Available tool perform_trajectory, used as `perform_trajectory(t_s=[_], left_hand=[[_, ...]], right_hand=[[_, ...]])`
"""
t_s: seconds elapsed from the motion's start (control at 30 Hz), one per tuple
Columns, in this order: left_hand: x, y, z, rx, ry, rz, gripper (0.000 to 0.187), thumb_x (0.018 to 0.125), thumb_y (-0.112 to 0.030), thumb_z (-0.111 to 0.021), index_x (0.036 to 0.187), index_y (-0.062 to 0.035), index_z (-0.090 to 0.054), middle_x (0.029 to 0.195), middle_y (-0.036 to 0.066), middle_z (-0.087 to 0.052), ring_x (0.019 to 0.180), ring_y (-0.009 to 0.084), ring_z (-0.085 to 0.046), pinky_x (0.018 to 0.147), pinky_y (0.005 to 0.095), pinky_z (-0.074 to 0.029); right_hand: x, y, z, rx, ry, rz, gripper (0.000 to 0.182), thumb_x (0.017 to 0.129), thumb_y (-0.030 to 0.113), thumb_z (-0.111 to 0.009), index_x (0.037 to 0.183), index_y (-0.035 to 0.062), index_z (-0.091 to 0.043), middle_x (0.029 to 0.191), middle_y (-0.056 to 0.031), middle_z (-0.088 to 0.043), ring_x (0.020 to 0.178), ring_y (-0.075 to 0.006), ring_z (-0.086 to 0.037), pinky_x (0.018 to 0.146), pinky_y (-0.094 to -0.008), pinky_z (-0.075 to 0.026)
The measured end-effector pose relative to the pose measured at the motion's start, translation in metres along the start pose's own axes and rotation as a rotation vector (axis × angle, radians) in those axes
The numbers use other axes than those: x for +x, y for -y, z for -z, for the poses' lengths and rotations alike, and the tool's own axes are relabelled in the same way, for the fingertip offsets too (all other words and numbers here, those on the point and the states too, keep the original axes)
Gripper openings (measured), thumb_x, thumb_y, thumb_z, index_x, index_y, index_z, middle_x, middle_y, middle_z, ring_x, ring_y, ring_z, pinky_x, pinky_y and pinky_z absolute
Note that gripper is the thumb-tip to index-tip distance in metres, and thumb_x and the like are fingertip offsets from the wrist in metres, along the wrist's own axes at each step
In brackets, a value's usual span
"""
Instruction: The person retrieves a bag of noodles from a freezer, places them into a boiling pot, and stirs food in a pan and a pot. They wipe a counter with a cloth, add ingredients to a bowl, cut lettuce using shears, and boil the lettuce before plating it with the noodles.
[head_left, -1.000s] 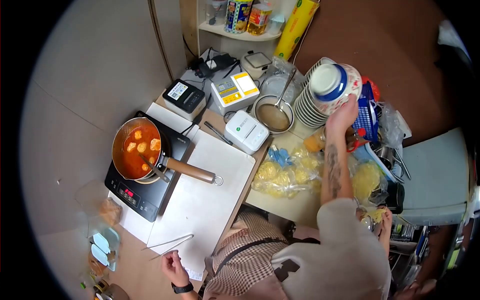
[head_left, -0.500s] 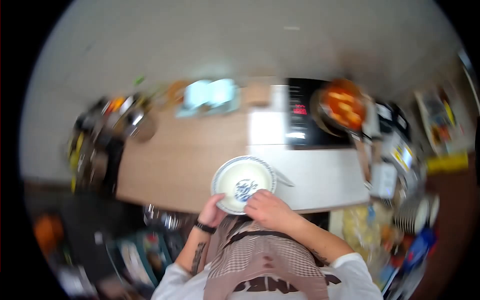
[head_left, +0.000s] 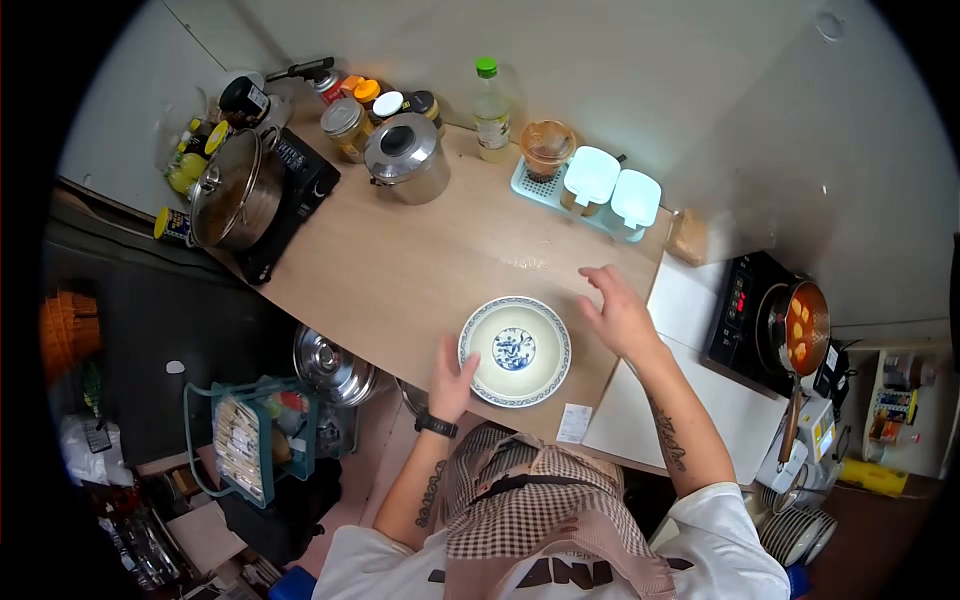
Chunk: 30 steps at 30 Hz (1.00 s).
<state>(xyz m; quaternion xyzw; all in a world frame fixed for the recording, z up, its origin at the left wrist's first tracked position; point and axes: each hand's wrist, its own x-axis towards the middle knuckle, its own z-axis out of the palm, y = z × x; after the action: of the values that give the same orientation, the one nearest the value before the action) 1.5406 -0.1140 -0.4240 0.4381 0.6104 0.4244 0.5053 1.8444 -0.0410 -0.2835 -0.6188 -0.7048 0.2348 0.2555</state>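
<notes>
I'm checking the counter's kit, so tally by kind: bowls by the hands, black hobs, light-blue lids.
Bowl: 1
Hobs: 2
Light-blue lids: 2
Total: 5

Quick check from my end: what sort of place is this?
Most likely a small kitchen, perhaps a commercial one: a pan of red sauce sits on a hob, a lidded pot on another, and there are stacked dishes.
</notes>
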Motion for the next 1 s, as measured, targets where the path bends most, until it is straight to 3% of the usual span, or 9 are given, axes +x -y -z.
perform_trajectory(t_s=[0.07,0.2,0.33,0.47,0.57,0.63,0.8,0.9,1.0], left_hand=[[0.03,-0.069,-0.003,0.19,-0.055,-0.133,0.077,0.087,-0.02,-0.075,0.146,0.0043,-0.033,0.144,0.024,-0.045,0.135,0.0314,-0.044,0.11,0.0413,-0.037],[0.154,-0.122,-0.062,0.171,0.149,-0.438,0.082,0.079,-0.015,-0.079,0.146,0.0011,-0.034,0.145,0.023,-0.044,0.135,0.0333,-0.043,0.109,0.0431,-0.039],[0.288,-0.13,-0.156,0.194,0.089,-0.464,0.096,0.069,-0.016,-0.086,0.146,0.0008,-0.031,0.145,0.023,-0.044,0.135,0.0333,-0.044,0.109,0.0371,-0.04],[0.317,-0.135,-0.188,0.141,0.238,-0.403,0.086,0.064,-0.021,-0.089,0.136,-0.0027,-0.045,0.133,0.018,-0.058,0.123,0.03,-0.056,0.103,0.0372,-0.046],[0.292,-0.143,-0.181,0.12,0.162,-0.414,0.073,0.068,-0.016,-0.087,0.128,-0.001,-0.05,0.124,0.014,-0.063,0.112,0.0239,-0.063,0.098,0.0356,-0.049],[0.276,-0.138,-0.164,-0.04,0.11,-0.596,0.067,0.07,-0.012,-0.086,0.126,-0.0014,-0.052,0.121,0.012,-0.063,0.11,0.0224,-0.063,0.094,0.0334,-0.051],[0.13,-0.173,-0.089,0.272,0.194,-0.828,0.081,0.057,-0.024,-0.089,0.127,-0.0055,-0.052,0.113,0.016,-0.055,0.103,0.036,-0.058,0.088,0.0415,-0.05],[0.032,-0.168,-0.065,0.349,0.377,-0.721,0.084,0.055,-0.026,-0.088,0.131,-0.0084,-0.054,0.115,0.016,-0.051,0.105,0.0354,-0.057,0.088,0.0411,-0.051],[-0.032,-0.158,-0.057,0.44,0.453,-0.619,0.088,0.054,-0.024,-0.087,0.134,-0.0071,-0.054,0.117,0.015,-0.05,0.107,0.0345,-0.056,0.09,0.0418,-0.05]], right_hand=[[0.009,0.018,0.007,0.035,-0.002,-0.067,0.034,0.086,0.017,-0.066,0.117,0.0045,-0.061,0.109,-0.0159,-0.059,0.102,-0.0349,-0.06,0.087,-0.0423,-0.051],[-0.024,0.027,-0.016,0.119,0.057,-0.073,0.032,0.086,0.016,-0.066,0.116,0.004,-0.061,0.109,-0.0149,-0.06,0.102,-0.0344,-0.06,0.089,-0.0409,-0.05],[-0.085,0.04,-0.025,0.151,0.095,-0.144,0.033,0.086,0.016,-0.067,0.116,0.0049,-0.062,0.107,-0.0136,-0.061,0.095,-0.0324,-0.063,0.083,-0.039,-0.052],[-0.131,0.055,0.0,0.164,0.166,-0.342,0.033,0.086,0.016,-0.069,0.116,0.005,-0.063,0.107,-0.0136,-0.062,0.093,-0.0307,-0.063,0.08,-0.0369,-0.052],[-0.148,0.051,0.009,0.154,0.156,-0.352,0.033,0.085,0.016,-0.069,0.116,0.004,-0.062,0.106,-0.0135,-0.062,0.092,-0.0301,-0.063,0.079,-0.0363,-0.052],[-0.149,0.048,0.011,0.161,0.118,-0.329,0.039,0.084,0.016,-0.071,0.119,0.0036,-0.06,0.108,-0.0149,-0.061,0.094,-0.0311,-0.063,0.081,-0.0371,-0.052],[-0.105,0.074,0.028,0.144,-0.125,-0.153,0.073,0.075,0.023,-0.08,0.137,0.0051,-0.047,0.126,-0.0243,-0.051,0.111,-0.04,-0.056,0.091,-0.042,-0.05],[-0.074,0.108,0.059,0.077,-0.087,0.05,0.087,0.069,0.026,-0.084,0.143,0.0089,-0.041,0.136,-0.0296,-0.041,0.122,-0.0467,-0.048,0.098,-0.0459,-0.048],[-0.075,0.12,0.073,-0.011,0.288,0.047,0.086,0.067,0.025,-0.084,0.142,0.0106,-0.043,0.139,-0.0306,-0.039,0.126,-0.0486,-0.045,0.102,-0.048,-0.046]])
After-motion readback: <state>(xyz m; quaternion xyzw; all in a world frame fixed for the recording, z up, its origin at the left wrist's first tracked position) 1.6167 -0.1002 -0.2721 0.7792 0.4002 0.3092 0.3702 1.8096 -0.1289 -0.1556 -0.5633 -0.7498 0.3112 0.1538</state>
